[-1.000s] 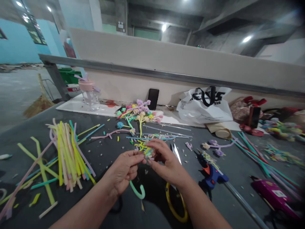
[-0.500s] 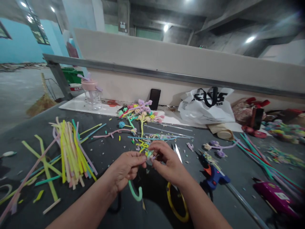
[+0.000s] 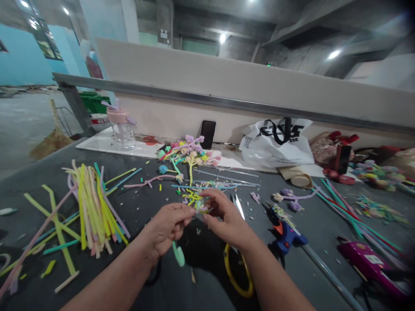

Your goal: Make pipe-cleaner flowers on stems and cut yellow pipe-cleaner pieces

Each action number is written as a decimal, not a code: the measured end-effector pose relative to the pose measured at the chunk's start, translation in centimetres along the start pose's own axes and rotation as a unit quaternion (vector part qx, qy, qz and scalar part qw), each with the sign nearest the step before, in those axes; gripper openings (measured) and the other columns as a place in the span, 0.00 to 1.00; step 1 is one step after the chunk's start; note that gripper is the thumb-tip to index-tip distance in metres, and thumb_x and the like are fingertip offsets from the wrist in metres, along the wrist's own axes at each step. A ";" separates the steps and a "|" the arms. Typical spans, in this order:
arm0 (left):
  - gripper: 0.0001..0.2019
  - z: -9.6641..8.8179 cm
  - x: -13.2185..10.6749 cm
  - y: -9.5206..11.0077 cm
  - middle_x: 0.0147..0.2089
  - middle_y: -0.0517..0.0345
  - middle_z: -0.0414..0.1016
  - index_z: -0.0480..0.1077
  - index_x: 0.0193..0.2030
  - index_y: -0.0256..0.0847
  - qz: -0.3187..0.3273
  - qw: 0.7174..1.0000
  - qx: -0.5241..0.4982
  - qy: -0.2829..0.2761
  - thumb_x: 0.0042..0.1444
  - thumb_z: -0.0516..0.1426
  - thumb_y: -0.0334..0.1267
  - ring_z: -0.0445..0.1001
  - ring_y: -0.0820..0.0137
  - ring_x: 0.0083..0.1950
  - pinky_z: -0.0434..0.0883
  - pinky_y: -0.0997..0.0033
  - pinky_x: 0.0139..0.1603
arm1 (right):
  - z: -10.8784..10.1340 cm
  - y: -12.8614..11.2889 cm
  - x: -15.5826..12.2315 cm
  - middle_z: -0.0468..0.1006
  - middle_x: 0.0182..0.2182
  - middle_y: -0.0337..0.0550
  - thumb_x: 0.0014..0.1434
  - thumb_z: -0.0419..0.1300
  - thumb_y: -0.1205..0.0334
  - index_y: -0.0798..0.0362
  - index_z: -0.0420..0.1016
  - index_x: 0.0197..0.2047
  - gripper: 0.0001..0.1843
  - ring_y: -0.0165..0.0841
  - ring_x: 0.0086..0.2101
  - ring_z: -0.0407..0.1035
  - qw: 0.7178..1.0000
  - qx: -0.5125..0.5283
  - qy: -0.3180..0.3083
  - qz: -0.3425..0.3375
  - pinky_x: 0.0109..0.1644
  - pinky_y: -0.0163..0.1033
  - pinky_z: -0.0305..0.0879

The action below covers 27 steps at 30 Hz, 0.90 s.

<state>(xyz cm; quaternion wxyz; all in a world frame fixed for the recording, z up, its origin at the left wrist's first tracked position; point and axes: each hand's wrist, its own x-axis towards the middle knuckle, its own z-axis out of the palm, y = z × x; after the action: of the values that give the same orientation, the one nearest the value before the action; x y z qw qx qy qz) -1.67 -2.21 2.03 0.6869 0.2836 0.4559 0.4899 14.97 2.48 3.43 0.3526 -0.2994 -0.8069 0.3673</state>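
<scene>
My left hand and my right hand meet over the dark table, both pinching a small multicoloured pipe-cleaner flower piece between their fingertips. A mint-green pipe-cleaner stem curls down below my left hand. Just beyond the hands lie yellow pipe-cleaner scraps and scissors. A yellow ring lies under my right wrist.
A bundle of coloured pipe cleaners lies at left. Finished pipe-cleaner flowers lie farther back, by a phone and a white bag. A blue glue gun and a magenta glue gun sit at right.
The hands stay together on the small piece with slight finger shifts. The green stem below my left hand has swung and turned, showing less of its hook.
</scene>
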 end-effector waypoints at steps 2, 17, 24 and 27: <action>0.13 -0.4 0.2 0.3 0.16 0.70 0.57 0.61 0.21 0.35 0.023 0.998 -0.045 0.023 0.41 0.62 0.38 0.44 0.88 0.13 0.40 0.84 0.12 | -0.3 0.5 0.1 0.64 0.46 0.44 0.49 0.53 0.74 0.47 0.62 0.50 0.25 0.29 0.33 0.65 0.999 -0.023 0.042 0.008 0.34 0.35 0.65; 0.09 -1.3 0.9 0.4 0.18 0.69 0.58 0.65 0.26 0.34 0.059 0.986 -0.131 0.082 0.42 0.61 0.35 0.44 0.87 0.14 0.41 0.83 0.13 | 2.2 3.3 0.5 0.71 0.32 0.44 0.48 0.53 0.78 0.54 0.70 0.28 0.10 0.34 0.35 0.65 0.959 -0.267 -0.076 0.054 0.41 0.39 0.55; 0.10 -0.6 0.6 0.3 0.19 0.68 0.58 0.64 0.24 0.34 0.057 0.989 -0.112 0.073 0.43 0.61 0.36 0.43 0.87 0.14 0.41 0.83 0.13 | 0.8 3.1 0.7 0.68 0.25 0.35 0.55 0.46 0.67 0.51 0.64 0.43 0.13 0.27 0.21 0.62 0.989 -0.068 0.025 0.128 0.25 0.32 0.59; 0.10 -0.6 0.8 -0.1 0.19 0.69 0.57 0.64 0.24 0.35 0.063 0.990 -0.091 0.088 0.42 0.61 0.36 0.43 0.87 0.14 0.40 0.84 0.12 | 0.5 2.5 0.8 0.66 0.21 0.31 0.52 0.50 0.63 0.51 0.67 0.36 0.08 0.24 0.15 0.59 0.976 0.108 0.057 0.180 0.20 0.31 0.56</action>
<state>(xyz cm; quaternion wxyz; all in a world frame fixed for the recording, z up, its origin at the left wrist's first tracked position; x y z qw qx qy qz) -2.10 -1.50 1.41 0.6349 0.2040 0.4493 0.5945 14.64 4.28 1.41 0.3564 -0.4206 -0.6741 0.4916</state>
